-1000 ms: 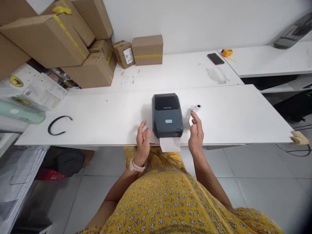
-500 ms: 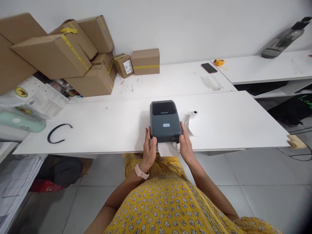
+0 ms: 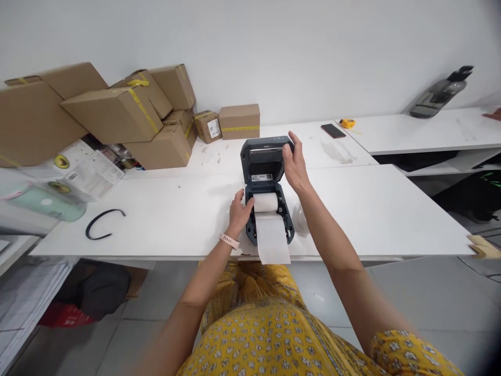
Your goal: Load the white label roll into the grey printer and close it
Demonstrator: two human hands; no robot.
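Observation:
A dark grey label printer stands near the table's front edge with its lid raised. Inside lies a white paper roll, and its paper strip runs out over the front edge. My right hand grips the right side of the raised lid, thumb on the inner face. At the printer's left side, my left hand holds the base wall, its thumb reaching inside beside the roll. A loose curl of white paper sits right of the printer, mostly hidden by my right forearm.
Stacked cardboard boxes fill the back left. A black headband and a green bottle lie at the left. Further back are a phone, a yellow tape measure and a grey bottle.
The printer's lid has swung up and back, exposing the roll. My right hand rose with the lid; my left hand stayed at the printer's left side. The view has tilted up a little.

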